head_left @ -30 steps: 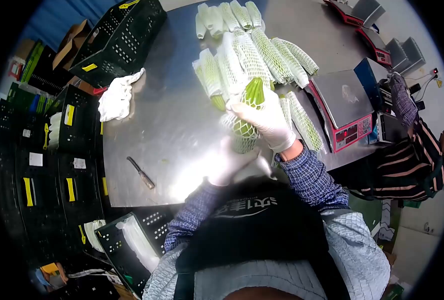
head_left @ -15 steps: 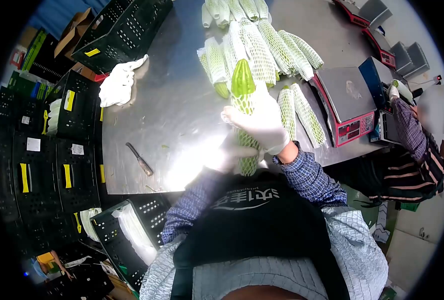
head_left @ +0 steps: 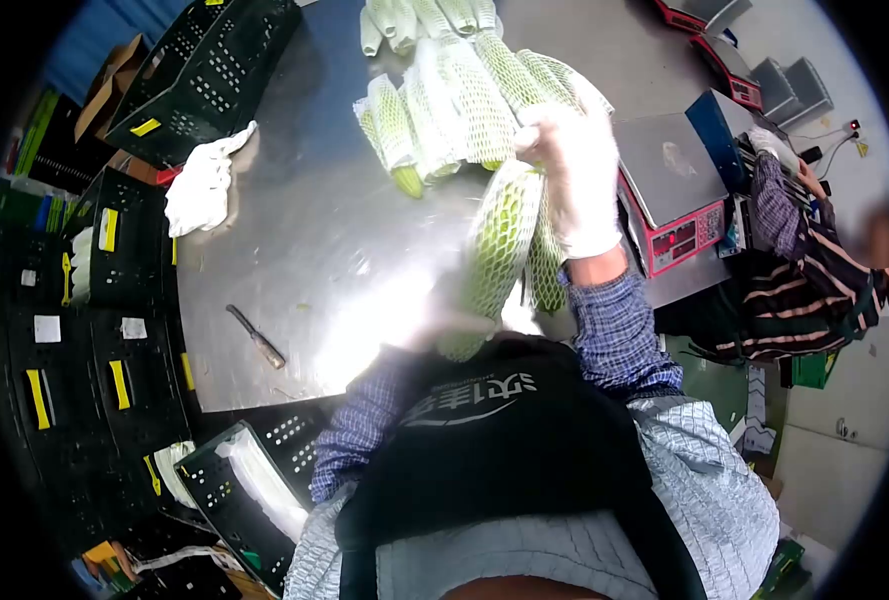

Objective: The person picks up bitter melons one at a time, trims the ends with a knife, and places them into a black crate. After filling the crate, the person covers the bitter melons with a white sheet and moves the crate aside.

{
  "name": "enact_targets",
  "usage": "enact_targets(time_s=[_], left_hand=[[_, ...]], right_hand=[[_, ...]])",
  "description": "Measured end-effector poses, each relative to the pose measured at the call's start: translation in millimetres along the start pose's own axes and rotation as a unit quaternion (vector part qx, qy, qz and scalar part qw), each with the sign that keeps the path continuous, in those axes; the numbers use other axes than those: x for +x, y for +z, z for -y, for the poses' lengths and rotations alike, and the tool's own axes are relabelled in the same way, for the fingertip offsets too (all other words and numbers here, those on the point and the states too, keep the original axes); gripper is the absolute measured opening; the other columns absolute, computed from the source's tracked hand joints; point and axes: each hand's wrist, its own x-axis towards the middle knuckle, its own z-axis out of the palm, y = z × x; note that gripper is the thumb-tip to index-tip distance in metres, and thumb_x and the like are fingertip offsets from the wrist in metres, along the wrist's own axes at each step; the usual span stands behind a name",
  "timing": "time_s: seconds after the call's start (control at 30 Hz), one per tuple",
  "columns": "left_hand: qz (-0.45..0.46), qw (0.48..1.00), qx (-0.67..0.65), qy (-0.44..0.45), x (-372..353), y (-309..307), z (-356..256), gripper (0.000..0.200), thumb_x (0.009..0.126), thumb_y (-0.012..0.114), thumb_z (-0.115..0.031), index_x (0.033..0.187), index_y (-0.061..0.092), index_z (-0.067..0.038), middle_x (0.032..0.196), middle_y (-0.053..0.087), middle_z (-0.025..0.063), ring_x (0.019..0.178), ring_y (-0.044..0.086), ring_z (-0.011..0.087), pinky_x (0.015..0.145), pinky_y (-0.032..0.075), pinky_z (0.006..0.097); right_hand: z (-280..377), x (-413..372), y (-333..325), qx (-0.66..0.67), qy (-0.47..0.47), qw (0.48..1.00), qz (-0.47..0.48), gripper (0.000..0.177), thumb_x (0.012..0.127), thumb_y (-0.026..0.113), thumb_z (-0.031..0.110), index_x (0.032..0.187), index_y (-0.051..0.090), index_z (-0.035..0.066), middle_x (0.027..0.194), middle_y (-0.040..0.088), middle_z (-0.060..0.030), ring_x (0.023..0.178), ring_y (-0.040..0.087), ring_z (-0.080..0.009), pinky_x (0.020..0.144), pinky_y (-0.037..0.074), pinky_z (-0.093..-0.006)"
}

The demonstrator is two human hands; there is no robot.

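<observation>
Netted gourd held low by left hand; right-hand grip not determinable

A netted gourd (head_left: 504, 235) is observed above the near part of the steel table (head_left: 334, 190), in front of the dark apron (head_left: 494, 420). It is tilted, its upper end leaning to the right. The green skin is covered by white foam mesh along the length in view.

The lower part of the gourd is held by the left hand (head_left: 440, 316), across which strong glare is thrown; one finger is seen laid over the mesh, and the remaining fingers cannot be made out. The right hand (head_left: 576, 170), gloved in white, is placed beside and above the gourd's upper end. Its fingers are bent inward and kept close together; whether anything is gripped by them cannot be told.

A second netted gourd (head_left: 546, 270) is noted below the right wrist, partly hidden by the first. Beyond the hands, a row of netted gourds (head_left: 479, 105) is laid side by side, with a further group (head_left: 429, 20) behind it.

To the right, a red scale (head_left: 667, 185) is positioned near the right forearm. To the left, a knife (head_left: 255, 337) and a crumpled white cloth (head_left: 200, 188) are recorded on the tabletop.
</observation>
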Motion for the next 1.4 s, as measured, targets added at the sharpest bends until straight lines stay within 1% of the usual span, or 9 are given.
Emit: enact_targets(time_s=[0.2, 0.23, 0.3, 0.4, 0.5, 0.57, 0.83, 1.1, 1.4], left_hand=[[-0.139, 0.988, -0.060, -0.029, 22.2, 12.3, 4.8, 0.050, 0.084, 0.071, -0.006, 0.129, 0.051, 0.002, 0.118, 0.063, 0.0129, 0.104, 0.063, 0.0204, 0.087, 0.055, 0.0329], [-0.149, 0.987, -0.060, -0.023, 27.5, 14.8, 5.8, 0.050, 0.085, 0.071, -0.007, 0.129, 0.050, 0.002, 0.119, 0.063, 0.0130, 0.104, 0.063, 0.0204, 0.087, 0.055, 0.0328], [-0.124, 0.988, 0.085, 0.019, 41.0, 9.9, 44.3, 0.058, 0.084, 0.073, -0.012, 0.132, 0.044, 0.004, 0.116, 0.062, 0.0158, 0.102, 0.063, 0.0216, 0.084, 0.054, 0.0331], [-0.137, 0.923, 0.360, 0.005, 49.8, 18.0, 70.3, 0.067, 0.083, 0.074, -0.017, 0.133, 0.037, 0.007, 0.113, 0.059, 0.0191, 0.100, 0.062, 0.0241, 0.083, 0.053, 0.0341], [-0.128, 0.958, 0.199, 0.164, 65.2, 27.2, 78.7, 0.065, 0.082, 0.074, -0.015, 0.133, 0.038, 0.005, 0.111, 0.059, 0.0181, 0.099, 0.061, 0.0242, 0.086, 0.052, 0.0359], [-0.151, 0.958, 0.232, 0.077, 70.5, 17.8, 103.7, 0.067, 0.081, 0.073, -0.013, 0.134, 0.037, 0.004, 0.114, 0.058, 0.0188, 0.102, 0.060, 0.0252, 0.089, 0.051, 0.0361], [-0.084, 0.846, 0.527, 0.017, 102.1, -14.9, 88.1, 0.102, 0.082, 0.074, -0.033, 0.146, 0.012, 0.016, 0.134, 0.041, 0.0397, 0.120, 0.047, 0.0501, 0.104, 0.041, 0.0448], [-0.076, 0.955, 0.279, -0.065, 90.7, -62.5, 52.6, 0.057, 0.086, 0.073, -0.029, 0.130, 0.052, 0.001, 0.131, 0.052, 0.0188, 0.122, 0.051, 0.0316, 0.101, 0.044, 0.0381], [-0.140, 0.963, 0.092, -0.213, 75.8, -74.2, 50.6, 0.049, 0.089, 0.071, -0.025, 0.129, 0.055, -0.002, 0.123, 0.059, 0.0147, 0.111, 0.059, 0.0240, 0.094, 0.050, 0.0336]], right_hand=[[-66.6, -48.6, -61.9, -0.212, 0.048, 0.975, 0.051, 0.064, 0.094, 0.057, 0.008, 0.149, 0.026, 0.000, 0.111, 0.059, -0.0078, 0.097, 0.057, -0.0123, 0.087, 0.049, -0.0263], [-55.7, -72.2, -44.6, -0.113, 0.289, 0.948, 0.068, 0.068, 0.092, 0.060, 0.008, 0.150, 0.027, 0.000, 0.125, 0.055, -0.0109, 0.108, 0.054, -0.0162, 0.095, 0.046, -0.0295], [-112.5, -101.6, -64.7, -0.309, 0.049, 0.937, 0.154, 0.067, 0.086, 0.063, 0.009, 0.146, 0.034, -0.001, 0.143, 0.046, -0.0209, 0.125, 0.051, -0.0321, 0.109, 0.037, -0.0383], [-109.3, -94.0, -80.1, -0.366, 0.127, 0.912, 0.137, 0.050, 0.087, 0.059, 0.014, 0.133, 0.048, -0.002, 0.127, 0.056, -0.0259, 0.116, 0.057, -0.0382, 0.101, 0.045, -0.0405], [-95.2, -92.7, -104.4, -0.498, 0.130, 0.816, 0.264, 0.039, 0.086, 0.061, 0.020, 0.121, 0.057, 0.002, 0.108, 0.063, -0.0242, 0.093, 0.064, -0.0391, 0.081, 0.052, -0.0443], [-92.5, -88.6, -106.7, -0.528, 0.075, 0.807, 0.254, 0.034, 0.087, 0.062, 0.021, 0.115, 0.061, 0.003, 0.098, 0.065, -0.0222, 0.083, 0.066, -0.0364, 0.073, 0.054, -0.0425], [-65.8, 113.9, -113.4, -0.409, 0.079, 0.907, 0.059, 0.024, 0.097, 0.059, 0.013, 0.114, 0.065, -0.003, 0.086, 0.067, -0.0001, 0.075, 0.056, -0.0036, 0.068, 0.048, -0.0203], [-239.2, 415.0, -124.1, -0.570, 0.066, 0.818, 0.035, 0.064, 0.083, 0.064, 0.040, 0.129, 0.055, -0.004, 0.118, 0.065, -0.0252, 0.112, 0.063, -0.0375, 0.096, 0.048, -0.0397], [-318.4, 511.2, -83.9, -0.581, 0.207, 0.785, 0.058, 0.067, 0.079, 0.072, 0.045, 0.118, 0.062, -0.009, 0.117, 0.066, -0.0248, 0.105, 0.068, -0.0350, 0.088, 0.052, -0.0387]])
